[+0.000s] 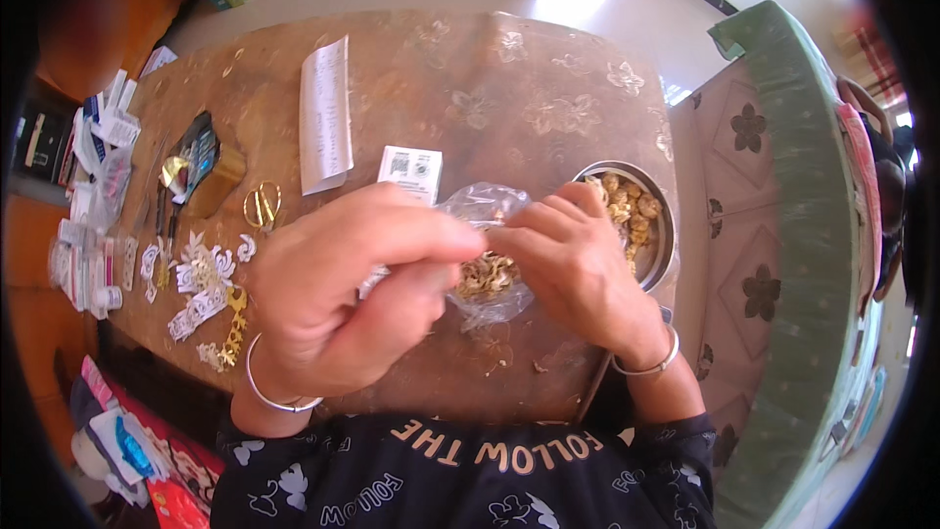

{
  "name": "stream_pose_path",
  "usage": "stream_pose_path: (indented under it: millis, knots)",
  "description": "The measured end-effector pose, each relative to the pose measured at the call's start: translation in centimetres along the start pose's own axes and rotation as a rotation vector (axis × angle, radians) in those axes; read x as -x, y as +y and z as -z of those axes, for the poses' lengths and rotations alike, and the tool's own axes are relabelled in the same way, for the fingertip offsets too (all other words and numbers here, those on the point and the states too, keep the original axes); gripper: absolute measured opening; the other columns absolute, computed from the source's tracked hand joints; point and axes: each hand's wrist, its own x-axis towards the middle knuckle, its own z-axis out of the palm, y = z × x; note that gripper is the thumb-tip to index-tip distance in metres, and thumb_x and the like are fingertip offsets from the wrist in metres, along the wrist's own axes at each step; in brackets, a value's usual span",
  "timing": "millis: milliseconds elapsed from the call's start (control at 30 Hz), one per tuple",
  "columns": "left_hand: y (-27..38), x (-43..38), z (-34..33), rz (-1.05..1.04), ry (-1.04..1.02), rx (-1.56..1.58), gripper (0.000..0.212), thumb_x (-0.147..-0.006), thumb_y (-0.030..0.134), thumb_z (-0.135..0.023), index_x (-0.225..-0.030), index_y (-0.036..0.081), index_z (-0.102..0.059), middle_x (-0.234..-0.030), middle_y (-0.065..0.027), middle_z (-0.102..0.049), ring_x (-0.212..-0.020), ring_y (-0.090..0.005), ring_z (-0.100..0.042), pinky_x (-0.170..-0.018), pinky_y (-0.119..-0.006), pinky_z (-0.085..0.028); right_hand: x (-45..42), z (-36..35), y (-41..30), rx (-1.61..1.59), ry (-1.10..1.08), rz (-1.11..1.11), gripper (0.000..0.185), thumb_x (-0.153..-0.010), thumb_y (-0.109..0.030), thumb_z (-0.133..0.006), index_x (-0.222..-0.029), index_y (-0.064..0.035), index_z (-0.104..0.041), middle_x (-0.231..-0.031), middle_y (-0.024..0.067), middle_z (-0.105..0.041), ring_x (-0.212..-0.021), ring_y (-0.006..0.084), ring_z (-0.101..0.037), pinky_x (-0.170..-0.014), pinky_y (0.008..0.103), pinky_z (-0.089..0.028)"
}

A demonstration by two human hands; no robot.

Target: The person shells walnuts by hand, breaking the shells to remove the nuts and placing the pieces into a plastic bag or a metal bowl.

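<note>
My left hand (356,286) and my right hand (576,257) meet above the table, fingers curled and fingertips close together. Anything small between them is hidden. Directly below sits a clear plastic bag (488,195) with dry brown flaky pieces (488,278) showing in its mouth. To the right, partly behind my right hand, a round steel dish (664,246) holds rounded, wrinkled, brownish lumps (639,207). Beyond my left hand lies a white printed box (411,173). Gold-handled scissors (262,204) rest to the left of it.
White and gold paper cutouts (202,275) lie on the brown floral-patterned table (455,88). Farther left are an amber container (220,176) with packets and stacked medicine boxes (81,264). A handwritten sheet (325,117) lies ahead. A green-covered surface (797,235) stands at right, with a person beyond.
</note>
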Motion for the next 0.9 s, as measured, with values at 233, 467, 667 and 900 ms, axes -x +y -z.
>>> stream_pose_path:
  millis: [233, 467, 667, 900]
  knots:
    - [-0.5, -0.3, 0.9, -0.008, -0.469, -0.504, 0.014, -0.071, -0.004, -0.056, -0.084, 0.0, -0.06, -0.073, -0.0101, -0.056, -0.06, -0.022, -0.058, -0.054, -0.029, -0.044, -0.3, 2.0, -0.6, -0.14, 0.136, -0.099, 0.008, -0.074, -0.008, -0.064, -0.08, -0.0042, -0.061, -0.068, 0.0069, -0.058, -0.064, 0.0222, -0.055, -0.067, 0.0323, -0.038]
    - [-0.9, 2.5, -0.8, 0.133, -0.868, -1.042, 0.007, -0.071, 0.013, -0.055, -0.066, 0.008, -0.054, -0.074, -0.0056, -0.056, -0.071, -0.0218, -0.059, -0.059, -0.037, -0.043, 0.5, 4.1, -0.5, -0.281, 0.23, -0.17, 0.008, -0.073, -0.004, -0.064, -0.081, -0.0029, -0.063, -0.07, 0.0073, -0.061, -0.062, 0.0203, -0.056, -0.066, 0.0294, -0.041]
    - [-4.3, 5.6, -1.5, -0.173, -0.662, -1.137, 0.005, -0.065, 0.011, -0.055, -0.066, 0.006, -0.058, -0.1, -0.0061, -0.054, -0.108, -0.0227, -0.045, -0.094, -0.045, -0.031, 1.7, 6.0, -0.7, -0.382, 0.271, -0.3, 0.007, -0.073, -0.004, -0.063, -0.08, -0.0019, -0.064, -0.07, 0.008, -0.062, -0.064, 0.0207, -0.058, -0.065, 0.0286, -0.044]
    - [-5.2, 5.8, -1.7, -0.19, -0.58, -1.19, 0.006, -0.065, 0.009, -0.056, -0.066, 0.004, -0.059, -0.107, -0.0076, -0.053, -0.114, -0.0252, -0.042, -0.099, -0.05, -0.026, 5.0, 6.2, -0.1, -0.506, 0.3, -0.396, 0.006, -0.076, -0.002, -0.061, -0.081, -0.0003, -0.063, -0.075, 0.0078, -0.064, -0.07, 0.0174, -0.059, -0.066, 0.0274, -0.045]
